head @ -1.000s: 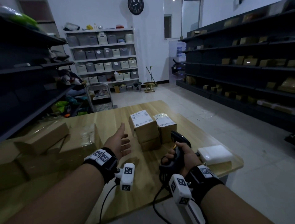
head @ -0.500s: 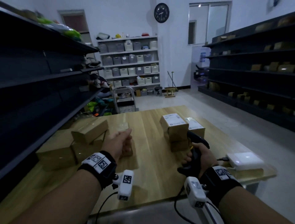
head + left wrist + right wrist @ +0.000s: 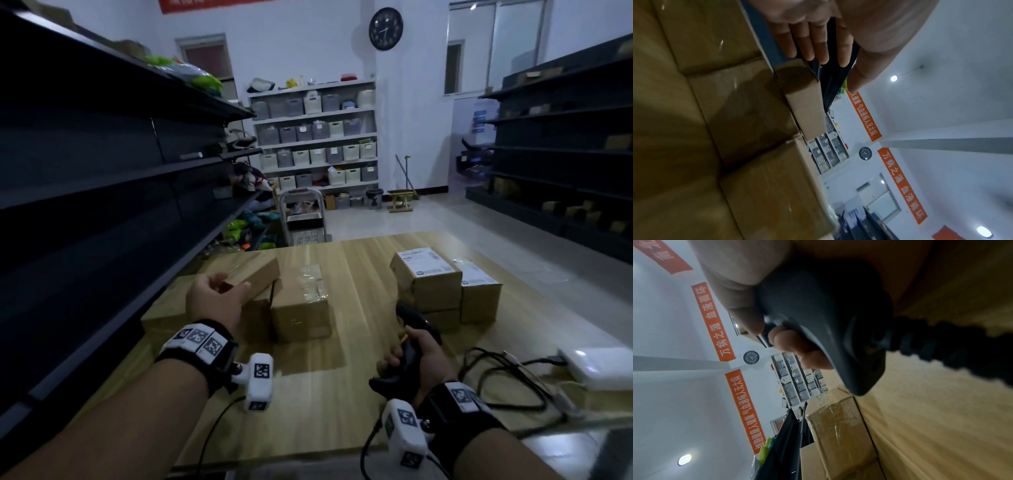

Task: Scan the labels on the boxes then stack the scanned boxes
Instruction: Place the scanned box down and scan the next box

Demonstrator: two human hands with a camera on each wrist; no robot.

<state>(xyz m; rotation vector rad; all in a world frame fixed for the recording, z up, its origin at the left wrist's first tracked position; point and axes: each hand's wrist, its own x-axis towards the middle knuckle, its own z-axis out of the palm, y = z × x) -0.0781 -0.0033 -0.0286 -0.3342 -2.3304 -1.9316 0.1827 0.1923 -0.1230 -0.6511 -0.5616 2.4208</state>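
Observation:
My left hand (image 3: 222,291) (image 3: 838,73) reaches over the near end of a small flat cardboard box (image 3: 255,274) (image 3: 805,104) lying on top of the plain brown boxes (image 3: 301,305) at the table's left. Its fingers (image 3: 818,45) are straight and the thumb is spread; I cannot tell if they touch the box. My right hand (image 3: 418,363) grips the black barcode scanner (image 3: 416,337) (image 3: 818,318) upright above the table's near right. Beyond it stand a labelled box stack (image 3: 426,275) and another labelled box (image 3: 478,287).
The wooden table (image 3: 359,394) carries a white device (image 3: 603,366) and a looped black cable (image 3: 507,383) at the right edge. Dark shelving (image 3: 102,178) runs close along the left of the table. More dark shelves (image 3: 565,154) line the right wall.
My left hand has moved left and forward from the table's middle to the small box on the left pile. The view has turned left. The right hand keeps hold of the scanner.

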